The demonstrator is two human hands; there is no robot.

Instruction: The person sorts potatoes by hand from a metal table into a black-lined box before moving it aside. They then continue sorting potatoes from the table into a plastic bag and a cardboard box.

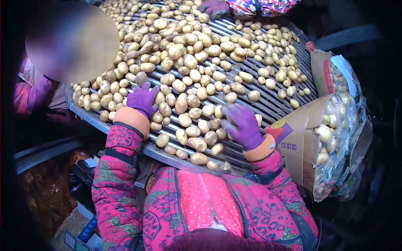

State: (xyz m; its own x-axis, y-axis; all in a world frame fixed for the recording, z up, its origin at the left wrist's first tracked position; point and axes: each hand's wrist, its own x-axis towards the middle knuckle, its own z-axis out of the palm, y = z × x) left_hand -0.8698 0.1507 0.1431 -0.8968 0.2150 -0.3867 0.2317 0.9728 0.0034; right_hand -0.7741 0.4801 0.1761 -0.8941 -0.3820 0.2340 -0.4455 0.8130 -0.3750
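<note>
My left hand (143,99), in a purple knitted glove, lies on the potatoes near the front left edge of the sorting table. Its fingers are spread, and a darker potato (141,78) sits just past the fingertips. My right hand (243,126), in a purple glove with greyish, slightly blurred fingers, is over the slats at the front right. Those fingers are apart and loosely bent, with a potato (218,111) close to their tips. Loose potatoes, such as one large muddy potato (197,144), lie between both hands.
The slatted metal table (263,100) slopes under many potatoes. At right stand cardboard-sided bags of potatoes (299,146). Another person's gloved hand (215,8) rests at the far edge; a second person's sleeve (31,96) is at left. A scale (75,242) sits lower left.
</note>
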